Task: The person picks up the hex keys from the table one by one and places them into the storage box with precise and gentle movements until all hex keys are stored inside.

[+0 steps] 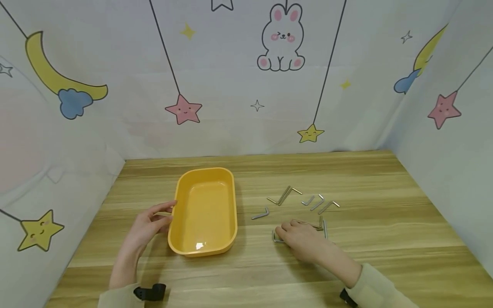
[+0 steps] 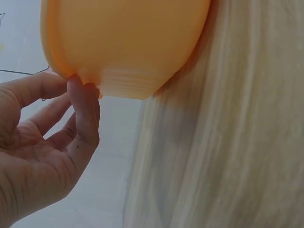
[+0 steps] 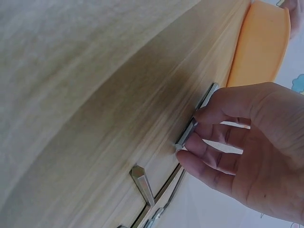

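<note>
A yellow plastic tray (image 1: 208, 218) stands on the table, left of the middle. My left hand (image 1: 145, 227) pinches its left rim between thumb and fingers, shown close up in the left wrist view. Over on the right, my right hand (image 1: 302, 243) reaches down and pinches a silver hex key (image 3: 207, 99) lying along the tabletop; the fingers cover part of it. Beside that hand lie a brass-coloured hex key (image 1: 321, 222) and another silver hex key (image 1: 325, 229). The tray has nothing in it.
Several more L-shaped hex keys lie farther back, including a brass one (image 1: 285, 195), a silver one (image 1: 318, 202) and a lone grey one (image 1: 261, 214) near the tray. Fabric walls with cartoon prints enclose the wooden table (image 1: 385, 192) at the back and sides.
</note>
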The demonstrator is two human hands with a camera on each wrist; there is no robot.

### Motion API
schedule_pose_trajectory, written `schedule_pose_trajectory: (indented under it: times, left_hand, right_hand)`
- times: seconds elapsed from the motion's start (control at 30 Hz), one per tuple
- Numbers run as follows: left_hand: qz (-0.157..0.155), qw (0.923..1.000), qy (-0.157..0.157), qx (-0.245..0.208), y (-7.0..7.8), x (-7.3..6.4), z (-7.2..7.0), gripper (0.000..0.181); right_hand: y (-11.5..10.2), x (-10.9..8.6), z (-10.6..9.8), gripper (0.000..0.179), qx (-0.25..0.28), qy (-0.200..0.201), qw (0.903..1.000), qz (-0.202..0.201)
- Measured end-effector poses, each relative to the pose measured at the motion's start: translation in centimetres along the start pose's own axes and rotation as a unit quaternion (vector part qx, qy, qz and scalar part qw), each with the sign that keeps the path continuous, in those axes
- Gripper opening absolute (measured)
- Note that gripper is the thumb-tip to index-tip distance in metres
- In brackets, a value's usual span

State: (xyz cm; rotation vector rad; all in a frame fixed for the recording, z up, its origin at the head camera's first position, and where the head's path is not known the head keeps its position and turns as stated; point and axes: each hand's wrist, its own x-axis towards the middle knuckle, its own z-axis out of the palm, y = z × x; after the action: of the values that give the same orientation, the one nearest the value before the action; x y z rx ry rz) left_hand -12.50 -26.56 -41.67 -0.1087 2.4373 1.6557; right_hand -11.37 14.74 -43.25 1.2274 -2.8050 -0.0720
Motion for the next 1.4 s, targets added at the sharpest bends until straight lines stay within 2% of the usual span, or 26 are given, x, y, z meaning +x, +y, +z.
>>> schedule_pose_trajectory:
  times: [0.3, 0.6, 0.83, 1.13, 1.4]
  left_hand:
    - [0.006, 1.0, 0.0, -0.003, -0.2, -0.1, 0.0, 0.049]
    - [0.006, 1.0, 0.001, -0.007, 0.0, 0.0, 0.1, 0.05]
    - [0.003, 1.0, 0.001, -0.003, 0.1, 0.0, 0.1, 0.049]
    - [0.004, 1.0, 0.0, -0.007, 0.1, -0.1, 0.1, 0.05]
    - [0.006, 0.9999, 0.001, -0.013, 0.0, 0.0, 0.2, 0.049]
  right_hand:
    - [0.1, 0.0, 0.0, 0.026, 0.002, -0.002, 0.9994, -0.035]
    - [0.2, 0.0, 0.1, 0.025, 0.006, -0.003, 0.9991, -0.041]
    - [0.1, 0.0, 0.1, 0.027, -0.004, 0.024, 0.9976, -0.065]
    - [-0.3, 0.5, -0.5, 0.027, -0.013, 0.045, 0.996, -0.076]
    - [-0.8, 1.0, -0.9, 0.022, -0.021, 0.038, 0.996, -0.078]
